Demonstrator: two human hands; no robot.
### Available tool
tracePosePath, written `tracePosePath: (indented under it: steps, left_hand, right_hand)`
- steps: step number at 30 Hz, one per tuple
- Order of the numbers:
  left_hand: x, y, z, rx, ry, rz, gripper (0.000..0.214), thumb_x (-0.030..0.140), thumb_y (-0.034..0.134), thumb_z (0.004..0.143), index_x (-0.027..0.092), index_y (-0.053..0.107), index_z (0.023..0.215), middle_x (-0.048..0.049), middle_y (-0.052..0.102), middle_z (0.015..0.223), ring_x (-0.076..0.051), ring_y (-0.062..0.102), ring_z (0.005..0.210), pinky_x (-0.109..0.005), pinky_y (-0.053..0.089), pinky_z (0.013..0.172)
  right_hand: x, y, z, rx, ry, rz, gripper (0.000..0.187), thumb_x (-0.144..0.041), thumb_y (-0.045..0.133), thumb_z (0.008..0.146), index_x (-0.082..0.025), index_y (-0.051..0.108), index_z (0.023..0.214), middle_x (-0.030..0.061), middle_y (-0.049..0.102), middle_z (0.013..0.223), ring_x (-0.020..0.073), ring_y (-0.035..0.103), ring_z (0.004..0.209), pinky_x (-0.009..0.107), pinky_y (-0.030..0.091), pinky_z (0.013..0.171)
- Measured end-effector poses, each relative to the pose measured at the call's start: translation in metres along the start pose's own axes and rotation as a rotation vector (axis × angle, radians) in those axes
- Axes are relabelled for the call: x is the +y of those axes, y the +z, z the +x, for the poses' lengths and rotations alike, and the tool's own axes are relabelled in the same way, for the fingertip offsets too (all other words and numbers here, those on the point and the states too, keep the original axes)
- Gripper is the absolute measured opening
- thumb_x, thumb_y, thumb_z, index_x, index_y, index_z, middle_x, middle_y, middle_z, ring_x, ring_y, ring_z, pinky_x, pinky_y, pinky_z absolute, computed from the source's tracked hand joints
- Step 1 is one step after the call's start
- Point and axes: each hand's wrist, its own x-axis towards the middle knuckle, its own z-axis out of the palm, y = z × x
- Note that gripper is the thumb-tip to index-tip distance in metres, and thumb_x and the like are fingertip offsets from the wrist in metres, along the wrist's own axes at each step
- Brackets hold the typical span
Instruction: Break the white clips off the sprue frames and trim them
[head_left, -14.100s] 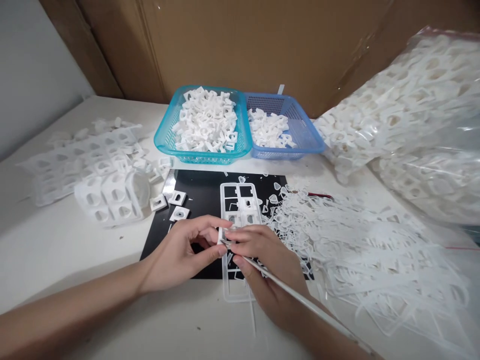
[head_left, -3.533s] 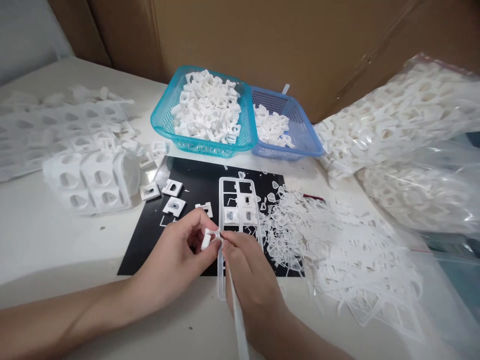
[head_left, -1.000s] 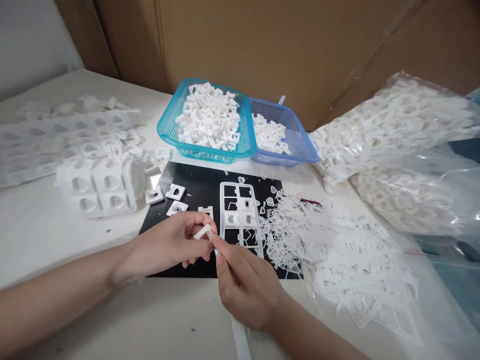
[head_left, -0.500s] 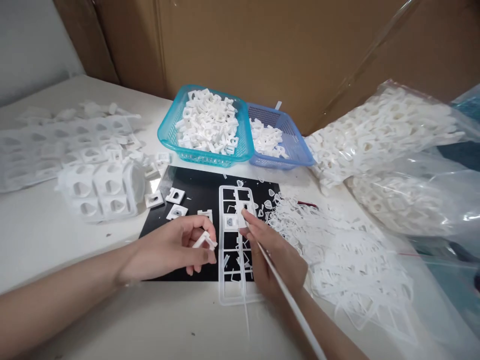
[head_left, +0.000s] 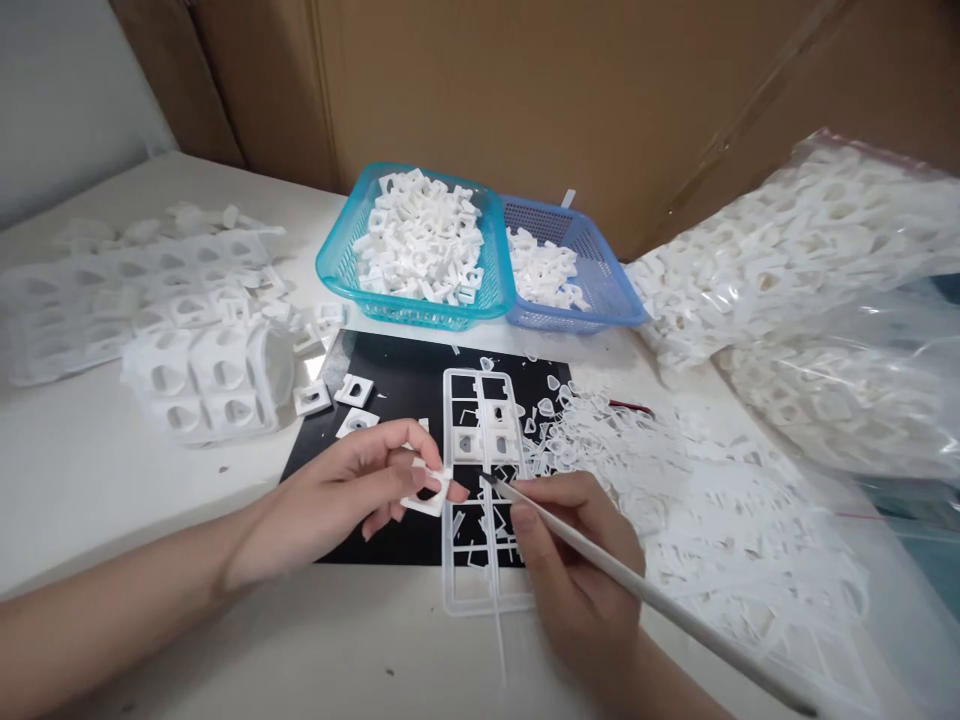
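Observation:
Between its thumb and fingers, my left hand (head_left: 375, 480) grips a small white square plastic piece (head_left: 426, 503) with a rounded hole. My right hand (head_left: 577, 550) is closed pen-style around a long slim tool (head_left: 637, 582) with a pale handle and a dark pointed tip, whose exact kind I cannot make out. That tip is just right of the plastic piece, over a white plastic sprue frame (head_left: 450, 540). A few square pieces are still attached in the frame's upper part. The frame lies mostly on a black mat (head_left: 390, 375); more loose square pieces (head_left: 355, 390) sit at the mat's left.
Behind the mat stand a turquoise basket (head_left: 341, 285) and a blue basket (head_left: 622, 300), both holding small white parts. At right lie a heap of white trimmings (head_left: 675, 500) and clear bags (head_left: 817, 240) of parts. Moulded white sheets (head_left: 202, 375) occupy the left.
My right hand has moved down and right, bringing the tool tip towards the left hand. The left hand has turned the square piece so its hole faces me.

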Motion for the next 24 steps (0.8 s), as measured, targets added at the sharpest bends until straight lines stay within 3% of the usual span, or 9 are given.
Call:
tracePosePath:
  steps: [3,8,10,14,18,24]
  left_hand:
    - [-0.003,-0.001,0.001,0.009,0.037,-0.023,0.015,0.029,0.049,0.097,0.019,0.056,0.088,-0.0002,0.070,0.088,-0.005,0.040,0.051,-0.017,0.038,0.050]
    - [-0.007,0.005,0.001,0.016,0.095,-0.109,0.014,0.023,0.059,0.092,0.020,0.050,0.082,0.0019,0.067,0.085,-0.011,0.064,0.079,-0.021,0.051,0.070]
    - [-0.009,0.009,0.000,0.013,0.107,-0.176,0.014,0.020,0.060,0.091,0.023,0.047,0.092,0.0043,0.067,0.085,-0.011,0.065,0.085,-0.023,0.052,0.079]
    - [-0.012,0.015,-0.002,0.024,0.080,-0.157,0.041,0.021,0.060,0.091,0.032,0.040,0.126,0.0028,0.071,0.093,-0.012,0.065,0.086,-0.024,0.052,0.083]
    - [-0.012,0.014,-0.002,0.018,0.038,-0.026,0.018,0.030,0.055,0.094,0.023,0.057,0.110,-0.0020,0.071,0.098,-0.015,0.066,0.091,-0.025,0.052,0.082]
    - [-0.012,0.011,0.001,-0.004,0.070,0.103,0.011,0.030,0.050,0.096,0.020,0.056,0.097,0.0001,0.067,0.079,-0.014,0.065,0.074,-0.023,0.051,0.067]
  right_hand:
    - [-0.003,0.003,-0.002,-0.017,0.077,0.071,0.007,-0.017,0.054,0.086,-0.023,0.056,0.086,-0.0086,0.046,0.050,0.0069,0.040,0.039,0.019,0.032,0.037]
    - [-0.004,0.006,-0.005,-0.035,0.078,0.188,0.011,-0.014,0.055,0.086,-0.023,0.060,0.088,-0.0001,0.062,0.078,0.0121,0.061,0.070,0.025,0.051,0.059]
    - [-0.007,0.008,-0.008,-0.040,0.045,0.225,0.016,-0.009,0.057,0.084,-0.023,0.062,0.091,0.0013,0.067,0.086,0.0134,0.065,0.078,0.025,0.054,0.061]
    - [-0.011,0.011,-0.011,-0.038,-0.016,0.192,0.025,-0.005,0.057,0.082,-0.021,0.065,0.098,0.0040,0.073,0.101,0.0164,0.070,0.094,0.029,0.059,0.079]
    - [-0.013,0.010,-0.009,-0.052,0.064,0.179,0.022,-0.007,0.055,0.085,-0.023,0.066,0.098,0.0028,0.074,0.100,0.0156,0.072,0.092,0.028,0.060,0.079]
    - [-0.011,0.006,-0.009,-0.050,0.080,0.179,0.018,-0.010,0.056,0.085,-0.024,0.064,0.094,0.0017,0.075,0.095,0.0145,0.072,0.090,0.026,0.060,0.075]
